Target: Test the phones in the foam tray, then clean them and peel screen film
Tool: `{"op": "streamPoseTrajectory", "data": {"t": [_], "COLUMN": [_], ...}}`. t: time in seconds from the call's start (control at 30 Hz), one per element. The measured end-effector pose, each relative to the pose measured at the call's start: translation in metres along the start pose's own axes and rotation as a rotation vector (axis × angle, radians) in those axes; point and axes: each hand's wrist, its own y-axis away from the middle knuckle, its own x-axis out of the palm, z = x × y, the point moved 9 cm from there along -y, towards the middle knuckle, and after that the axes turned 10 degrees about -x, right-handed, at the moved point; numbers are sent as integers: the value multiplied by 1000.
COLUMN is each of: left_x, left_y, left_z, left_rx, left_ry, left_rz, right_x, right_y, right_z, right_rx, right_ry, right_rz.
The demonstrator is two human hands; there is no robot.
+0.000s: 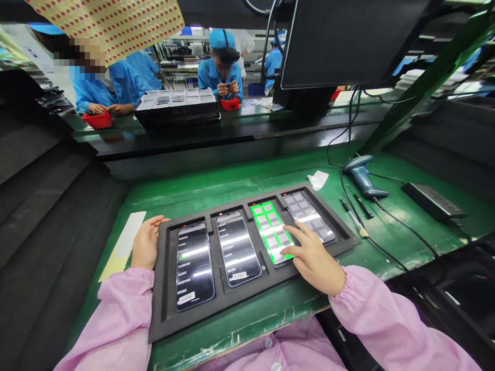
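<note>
A black foam tray (240, 301) holds several smartphones in separate slots. My left hand (146, 243) grips the tray's left edge near its far corner, with the fingers curled. My right hand (315, 257) is open, its fingers spread and fingertips at the phone with a green and grey grid (267, 226) on its screen. Right of that lies a phone with a dark screen of grey blocks (299, 206), partly covered by my right hand. Two phones show dark list screens: the leftmost phone (195, 268) and the phone beside it (237, 250).
A barcode scanner (363, 175), two pens (350, 211), a black box (433, 201) and loose cables lie on the right. White paper (319, 180) lies behind the tray, with paper strips (124, 242) at left. A monitor (348, 46) hangs above. Co-workers (220, 72) sit across the bench.
</note>
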Motion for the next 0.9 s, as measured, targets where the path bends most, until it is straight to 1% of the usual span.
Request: {"op": "streamPoseTrajectory", "data": {"t": [0.07, 0.13, 0.23, 0.3, 0.47, 0.53, 0.63, 0.8, 0.9], "left_x": [0, 0, 1, 1, 1, 1, 2, 0, 0], "left_y": [0, -1, 0, 1, 1, 0, 0, 1, 1], "left_z": [0, 0, -2, -3, -2, -3, -3, -2, -1], "left_rx": [5, 5, 11, 19, 4, 10, 27, 17, 5], "left_ry": [-5, -9, -21, -26, 1, -2, -10, 11, 26], "left_rz": [4, 3, 0, 10, 20, 25, 30, 6, -2], "right_x": [6, 13, 18, 14, -6, -12, -9, 10, 19], "right_y": [-5, -9, -12, -10, 1, 0, -10, -33, -38], "right_z": [4, 7, 6, -1, -32, -36, -28, -4, 2], "right_rx": [-7, 6, 38, 67, 186, 218, 198, 144, 130], "right_ry": [-17, -26, -14, 23, 150, 172, 132, 35, 17], "right_rz": [12, 54, 96, 92, 39, 14, 15, 88, 125]}}
